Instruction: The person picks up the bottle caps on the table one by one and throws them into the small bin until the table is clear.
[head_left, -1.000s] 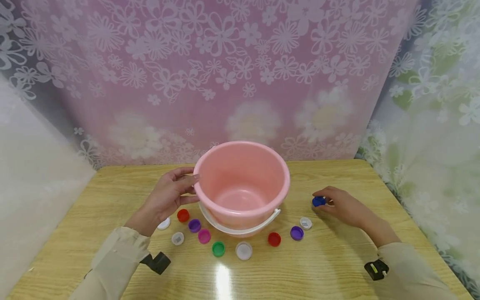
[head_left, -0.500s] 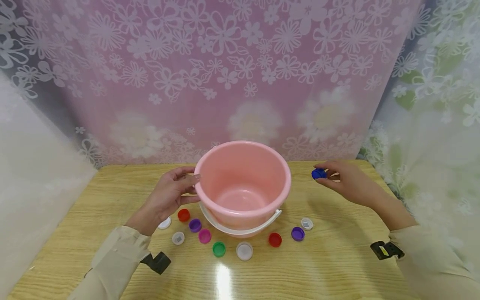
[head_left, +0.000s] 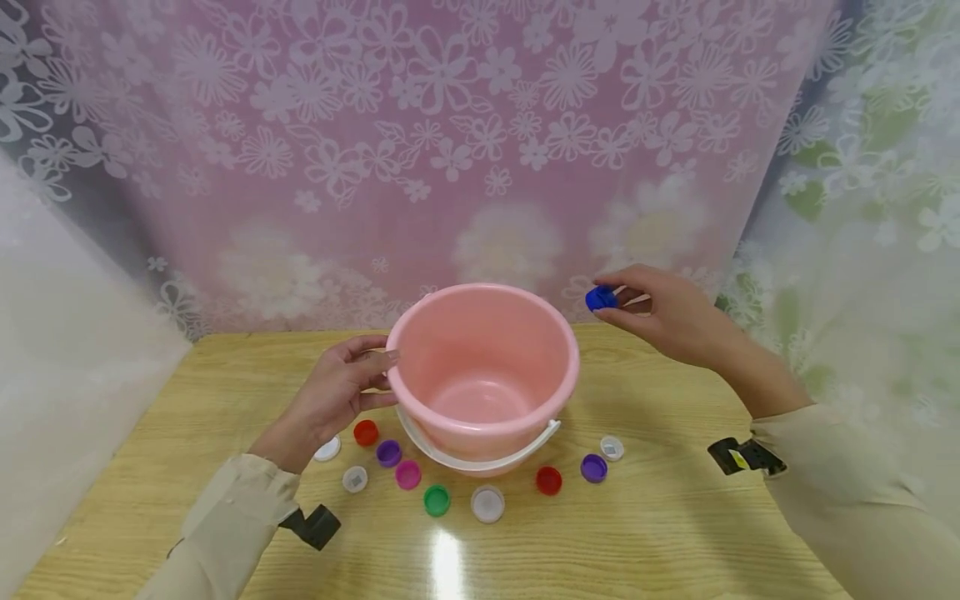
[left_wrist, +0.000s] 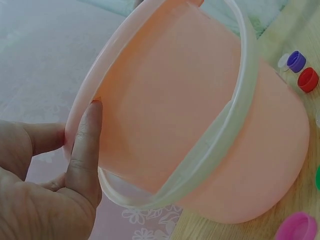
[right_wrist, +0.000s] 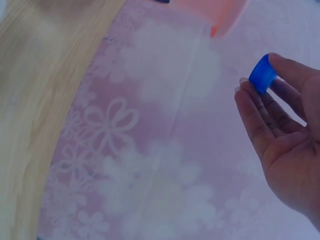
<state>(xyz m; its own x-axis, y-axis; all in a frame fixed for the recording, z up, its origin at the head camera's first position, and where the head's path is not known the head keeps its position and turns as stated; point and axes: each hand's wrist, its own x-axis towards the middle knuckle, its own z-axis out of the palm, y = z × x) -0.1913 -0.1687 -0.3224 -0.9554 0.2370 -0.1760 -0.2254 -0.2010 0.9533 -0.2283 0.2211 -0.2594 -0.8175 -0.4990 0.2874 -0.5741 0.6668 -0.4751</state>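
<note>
My left hand [head_left: 341, 387] grips the left rim of a pink bucket [head_left: 487, 333], thumb over the rim and other fingers outside. The white handle [head_left: 480, 462] hangs down across the bucket's front. In the left wrist view, fingers meet the bucket's rim [left_wrist: 92, 75]. High to the right of the bucket, my right hand [head_left: 675, 321] pinches a blue bottle cap [head_left: 601, 298] between thumb and fingers. The right wrist view shows the same blue cap [right_wrist: 262, 74] raised above the table level, apart from the bucket. The bucket's inner bottom is in sight with nothing on it.
Several bottle caps lie around the bucket's front on the wooden table [head_left: 637, 550]: a green cap [head_left: 437, 501], a magenta cap [head_left: 408, 474], a red cap [head_left: 548, 480] and a purple cap [head_left: 594, 467] among them. A flowered curtain [head_left: 450, 167] hangs behind the table.
My right hand has lifted the blue cap from near the table, up and then leftward toward the bucket. The left hand and the bucket have stayed in place.
</note>
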